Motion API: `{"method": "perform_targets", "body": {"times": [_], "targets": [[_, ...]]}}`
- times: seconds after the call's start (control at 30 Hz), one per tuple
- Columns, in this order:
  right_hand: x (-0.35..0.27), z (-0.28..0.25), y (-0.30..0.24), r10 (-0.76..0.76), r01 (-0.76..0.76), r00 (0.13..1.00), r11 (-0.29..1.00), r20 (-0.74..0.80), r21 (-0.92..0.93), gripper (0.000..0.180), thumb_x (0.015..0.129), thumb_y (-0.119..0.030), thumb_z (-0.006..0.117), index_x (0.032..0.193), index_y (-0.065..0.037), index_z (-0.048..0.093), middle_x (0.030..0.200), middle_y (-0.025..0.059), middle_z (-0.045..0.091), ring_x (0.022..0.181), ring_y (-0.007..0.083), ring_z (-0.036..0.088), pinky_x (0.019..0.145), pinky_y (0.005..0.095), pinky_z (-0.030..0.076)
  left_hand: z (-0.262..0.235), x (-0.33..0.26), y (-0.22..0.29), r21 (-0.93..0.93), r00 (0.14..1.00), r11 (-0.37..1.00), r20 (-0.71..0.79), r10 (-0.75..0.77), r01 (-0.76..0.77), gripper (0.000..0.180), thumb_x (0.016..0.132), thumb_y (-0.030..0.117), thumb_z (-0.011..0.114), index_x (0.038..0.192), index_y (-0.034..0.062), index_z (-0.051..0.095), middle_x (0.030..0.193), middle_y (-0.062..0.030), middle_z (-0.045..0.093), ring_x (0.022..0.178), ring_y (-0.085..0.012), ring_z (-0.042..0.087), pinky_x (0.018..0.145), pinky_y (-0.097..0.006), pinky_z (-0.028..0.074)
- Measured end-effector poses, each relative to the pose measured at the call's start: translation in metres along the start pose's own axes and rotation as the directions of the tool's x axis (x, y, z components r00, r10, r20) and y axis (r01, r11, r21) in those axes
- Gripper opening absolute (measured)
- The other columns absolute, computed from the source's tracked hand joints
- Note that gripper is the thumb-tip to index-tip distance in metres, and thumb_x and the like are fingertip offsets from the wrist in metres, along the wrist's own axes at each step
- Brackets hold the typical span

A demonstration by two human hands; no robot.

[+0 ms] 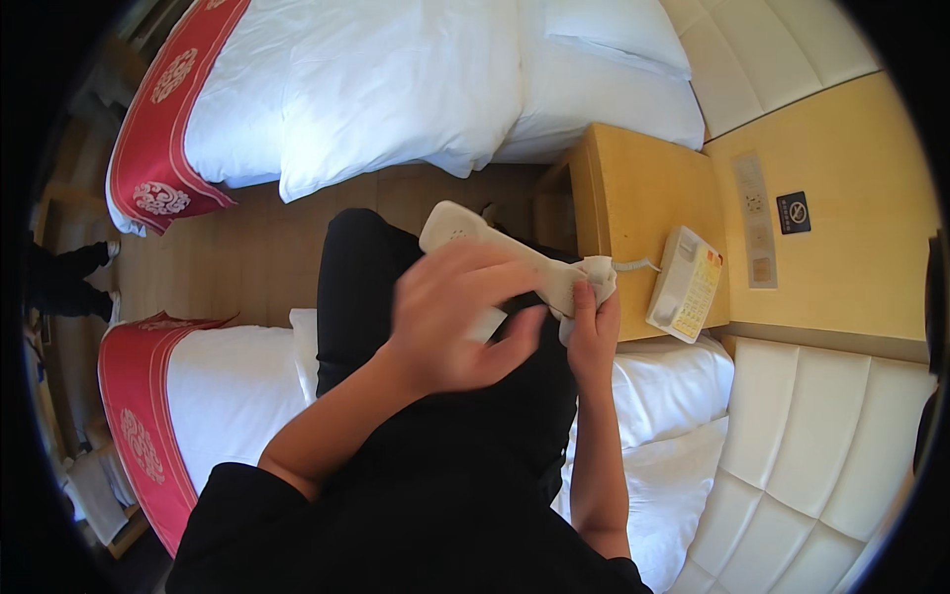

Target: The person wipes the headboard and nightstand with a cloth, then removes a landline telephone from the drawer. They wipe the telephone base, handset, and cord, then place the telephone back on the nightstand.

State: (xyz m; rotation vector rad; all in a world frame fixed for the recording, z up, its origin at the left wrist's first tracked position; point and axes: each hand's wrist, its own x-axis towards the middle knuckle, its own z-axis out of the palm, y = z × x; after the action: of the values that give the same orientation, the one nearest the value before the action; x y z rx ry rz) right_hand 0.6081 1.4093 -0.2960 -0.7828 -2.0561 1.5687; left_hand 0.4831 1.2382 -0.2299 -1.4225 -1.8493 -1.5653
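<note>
A white telephone handset [510,252] is held slantwise above my lap. My right hand [594,327] grips its lower right end, with the thumb up along it. Around that end is a crumpled white cloth or tissue [597,269], also under my right fingers. My left hand [460,312] hovers over the middle of the handset, blurred by motion. Its fingers reach out to the right and the thumb stands apart from them. Whether they touch the handset cannot be made out. A small white patch shows behind the left thumb; its kind is unclear.
A coiled cord runs from the handset end to the white telephone base [686,284] on the wooden nightstand [653,188]. White beds with red runners [148,436] flank me. Padded headboard panels [811,436] line the right. At far left, another person's dark-clad legs [74,282] show.
</note>
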Motion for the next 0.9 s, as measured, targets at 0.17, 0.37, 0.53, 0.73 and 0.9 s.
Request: {"method": "perform_targets", "body": {"times": [0.17,0.37,0.53,0.73,0.9], "targets": [[-0.007,-0.003,-0.009,0.125,-0.117,0.992,0.954,-0.013,0.276,0.031,0.106,-0.026,0.052,0.123,-0.001,0.058,0.111,0.005,0.062,0.102,0.0136,0.057,0.091,0.0281,0.045,-0.01,-0.059,-0.041,-0.248,0.883,0.913,-0.268,-0.385,0.323,0.081,0.074,0.028,0.086,0.133,0.0046,0.037,0.121,-0.0116,0.049,0.097,-0.0188,0.052,0.081,-0.032,0.045],[-0.013,0.012,-0.027,0.013,-0.026,0.994,0.993,0.108,0.118,0.034,0.106,-0.026,0.048,0.124,0.002,0.057,0.111,0.0077,0.064,0.102,0.0158,0.058,0.092,0.03,0.045,0.022,-0.026,-0.04,-0.81,0.838,0.462,0.066,-0.541,0.362,0.05,0.083,0.025,0.084,0.116,0.0025,0.054,0.097,-0.0054,0.062,0.092,-0.0156,0.062,0.092,-0.035,0.052],[-0.021,0.012,-0.034,-0.112,0.109,0.991,0.993,-0.079,-0.039,0.036,0.106,-0.027,0.043,0.117,0.002,0.062,0.119,0.0145,0.064,0.112,0.0268,0.06,0.098,0.0362,0.045,0.04,-0.015,-0.02,-0.802,0.724,0.392,0.07,-0.687,0.45,0.021,0.089,0.004,0.074,0.095,0.0055,0.054,0.083,-0.0016,0.06,0.077,-0.0098,0.061,0.087,-0.033,0.056],[-0.025,0.049,-0.05,-0.39,0.375,0.92,0.848,0.038,-0.375,0.042,0.1,-0.026,0.048,0.131,0.0,0.059,0.136,0.0203,0.057,0.131,0.0411,0.049,0.116,0.0547,0.028,0.059,-0.008,0.0,-0.677,0.857,0.63,0.001,-0.515,0.38,0.042,0.077,0.025,0.086,0.095,0.0066,0.052,0.104,-0.0094,0.056,0.098,-0.0178,0.058,0.102,-0.041,0.048],[-0.036,0.051,-0.024,-0.233,0.254,0.966,0.936,0.114,-0.242,0.044,0.101,-0.027,0.048,0.136,-0.001,0.055,0.141,0.0178,0.052,0.134,0.0355,0.048,0.116,0.0513,0.03,0.064,-0.016,0.007,-0.573,0.811,0.653,0.033,-0.585,0.494,0.045,0.073,0.028,0.087,0.1,0.0074,0.057,0.121,-0.0118,0.053,0.11,-0.0209,0.055,0.1,-0.039,0.044]]}}
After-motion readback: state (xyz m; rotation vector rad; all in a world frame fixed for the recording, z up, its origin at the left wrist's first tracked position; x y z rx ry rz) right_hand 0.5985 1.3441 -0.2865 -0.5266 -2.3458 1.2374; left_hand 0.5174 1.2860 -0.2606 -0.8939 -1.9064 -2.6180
